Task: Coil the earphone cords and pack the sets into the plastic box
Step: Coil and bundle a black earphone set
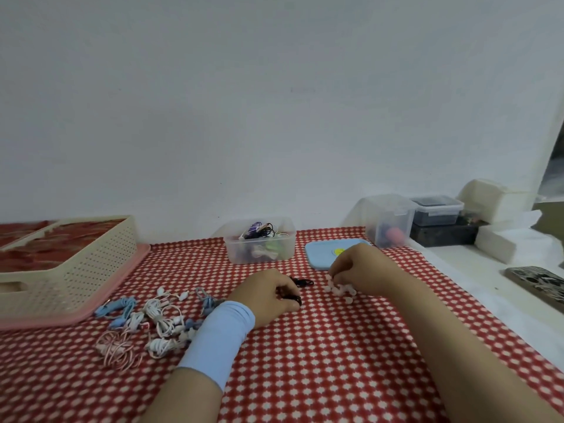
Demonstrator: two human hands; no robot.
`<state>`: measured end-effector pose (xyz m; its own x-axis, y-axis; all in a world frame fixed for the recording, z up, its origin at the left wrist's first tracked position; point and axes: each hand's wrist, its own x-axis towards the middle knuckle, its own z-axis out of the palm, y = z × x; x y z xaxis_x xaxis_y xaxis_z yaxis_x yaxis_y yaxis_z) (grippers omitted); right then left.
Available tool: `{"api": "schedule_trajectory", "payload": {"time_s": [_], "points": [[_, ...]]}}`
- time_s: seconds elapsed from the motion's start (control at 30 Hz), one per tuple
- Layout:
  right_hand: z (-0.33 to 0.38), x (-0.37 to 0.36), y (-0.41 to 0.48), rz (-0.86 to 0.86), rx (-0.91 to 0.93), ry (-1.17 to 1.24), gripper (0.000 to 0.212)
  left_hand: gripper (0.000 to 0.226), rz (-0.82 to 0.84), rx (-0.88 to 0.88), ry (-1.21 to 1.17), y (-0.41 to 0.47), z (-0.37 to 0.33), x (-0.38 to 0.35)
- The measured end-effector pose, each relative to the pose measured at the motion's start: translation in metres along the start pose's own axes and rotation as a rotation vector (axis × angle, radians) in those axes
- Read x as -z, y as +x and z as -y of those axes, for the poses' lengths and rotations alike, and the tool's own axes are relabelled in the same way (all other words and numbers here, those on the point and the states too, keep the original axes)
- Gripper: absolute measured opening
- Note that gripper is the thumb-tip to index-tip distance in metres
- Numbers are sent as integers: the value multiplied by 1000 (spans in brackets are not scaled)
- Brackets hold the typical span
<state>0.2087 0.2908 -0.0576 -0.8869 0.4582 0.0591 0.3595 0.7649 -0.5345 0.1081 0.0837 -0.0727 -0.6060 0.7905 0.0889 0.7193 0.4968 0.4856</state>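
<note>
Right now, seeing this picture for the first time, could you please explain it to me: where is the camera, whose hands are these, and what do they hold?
There is no machine here. A person works with bare hands, and the single picture comes from a camera worn on the head, looking forward and down. The left hand, with a light-blue sleeve on the wrist, grips a black earphone cord. The right hand pinches a pale earphone set. Under them is a red-and-white tablecloth. To the left, a pile of loose earphones lies beside a cream basket. Behind stands the open plastic box, holding some sets, with a blue lid beside it.
</note>
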Motion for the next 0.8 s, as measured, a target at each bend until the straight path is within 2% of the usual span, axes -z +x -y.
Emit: {"api": "schedule_trajectory", "payload": {"time_s": [0.1, 0.17, 0.27, 0.43, 0.5, 0.6, 0.8], "points": [[10, -5, -6, 9, 46, 104, 26, 20, -67, 31, -143, -2, -1, 0], [18, -9, -11, -16, 79, 181, 21, 23, -139, 20, -255, -4, -1, -1], [32, -12, -19, -16, 113, 443, 10, 26, -200, -6, -371, -7, -1, -1], [40, -20, -26, -1, 85, 752, 10, 31, -136, 69, -777, -8, -3, -2], [38, -21, -26, 12, 73, 810, 10, 29, -158, 90, -893, -8, -3, -3], [38, -20, -29, 29, 74, 811, 12, 23, -193, 121, -943, -9, -3, -3], [42, -21, -36, 64, 114, 783, 16, 21, -204, 110, -853, -12, -6, -3]]}}
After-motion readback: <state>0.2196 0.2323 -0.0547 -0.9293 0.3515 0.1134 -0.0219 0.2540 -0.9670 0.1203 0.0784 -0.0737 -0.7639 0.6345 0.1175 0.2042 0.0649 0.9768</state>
